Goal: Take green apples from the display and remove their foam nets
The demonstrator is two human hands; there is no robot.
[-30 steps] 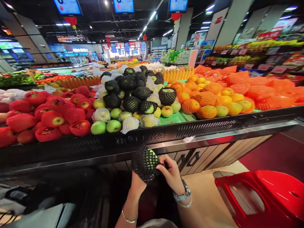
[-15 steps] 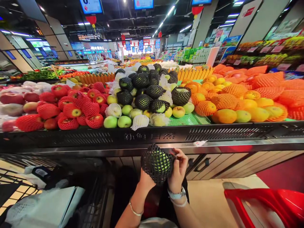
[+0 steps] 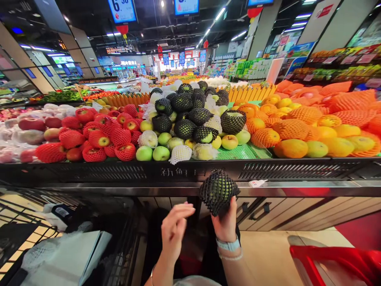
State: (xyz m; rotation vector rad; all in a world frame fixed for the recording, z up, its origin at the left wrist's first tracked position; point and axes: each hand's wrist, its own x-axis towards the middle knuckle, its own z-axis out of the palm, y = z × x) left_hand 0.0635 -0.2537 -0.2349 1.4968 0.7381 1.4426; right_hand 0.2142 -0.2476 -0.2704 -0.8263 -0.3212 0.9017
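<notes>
A green fruit in a black foam net point(image 3: 218, 192) rests in my right hand point(image 3: 225, 223), which grips it from below just in front of the display's metal edge. The net hides much of the fruit, so I cannot tell its exact kind. My left hand point(image 3: 176, 228) is off to the left, apart from the fruit, with its fingers partly spread and nothing in them. Beyond the edge lies a heap of similar fruits in black nets point(image 3: 190, 109), with green apples point(image 3: 161, 153) in front of it.
Red-netted apples point(image 3: 99, 139) lie left on the display, mangoes point(image 3: 291, 147) and orange-netted fruit right. A black wire cart point(image 3: 18, 220) holding a pale flat box point(image 3: 67, 258) stands at left. At lower right is a red plastic object point(image 3: 333, 260). A small white tag point(image 3: 257, 183) lies on the metal edge.
My left hand has let go of the netted fruit and drawn away to the left. My right hand now holds the fruit alone, a little higher and further right. The view has shifted slightly left.
</notes>
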